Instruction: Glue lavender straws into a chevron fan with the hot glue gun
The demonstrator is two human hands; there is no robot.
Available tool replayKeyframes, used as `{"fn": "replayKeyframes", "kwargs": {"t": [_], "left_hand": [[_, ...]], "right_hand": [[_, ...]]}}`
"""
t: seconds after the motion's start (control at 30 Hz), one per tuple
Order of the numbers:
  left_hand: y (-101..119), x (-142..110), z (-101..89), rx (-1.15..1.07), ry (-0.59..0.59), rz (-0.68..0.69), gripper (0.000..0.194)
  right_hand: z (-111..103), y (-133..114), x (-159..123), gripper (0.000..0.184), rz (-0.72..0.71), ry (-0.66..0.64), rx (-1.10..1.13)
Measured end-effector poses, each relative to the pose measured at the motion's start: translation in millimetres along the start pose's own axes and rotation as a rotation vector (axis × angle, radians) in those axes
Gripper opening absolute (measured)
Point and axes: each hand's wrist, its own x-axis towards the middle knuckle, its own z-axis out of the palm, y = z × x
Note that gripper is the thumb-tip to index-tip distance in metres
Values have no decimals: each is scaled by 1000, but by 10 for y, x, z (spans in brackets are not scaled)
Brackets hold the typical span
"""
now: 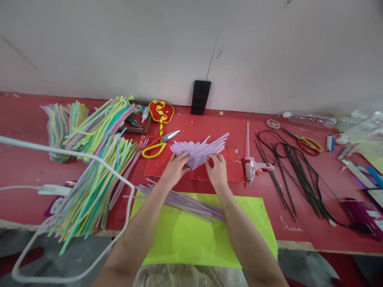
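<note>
A leaf-like piece of lilac pipe cleaners [196, 154], laid in a V pattern with a fanned upper edge, rests on a red board [235, 165]. My left hand [176, 169] holds its lower left edge, the fingers over the strips and the thumb below. At the lower right edge, my right hand [217, 169] grips with thumb and forefinger bent together. Loose lilac pipe cleaners [191, 207] lie under my forearms on a yellow-green sheet [185, 239]. Left of the board are scissors with red and yellow handles [154, 146].
Bundles of coloured pipe cleaners [92, 183] cover the left side, crossed by a white cable [131, 191]. A pink glue gun [251, 167] stands right of the board. Dark stems [299, 179], a second pair of scissors [308, 144] and a magenta device [363, 215] lie farther right. A black phone [200, 97] leans on the wall.
</note>
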Motion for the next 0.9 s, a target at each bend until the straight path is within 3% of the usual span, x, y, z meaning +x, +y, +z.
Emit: {"fn": "replayKeyframes", "kwargs": {"t": [0.4,0.7,0.9], "left_hand": [[117,-3,71,29,29,-46,41],[106,2,100,-6,46,-33,43],[84,7,137,-21,81,-17,42]], "right_hand": [[-31,25,47,16,47,-5,4],[-24,43,74,14,-7,21,58],[-17,-11,37,18,-25,50,-91]]}}
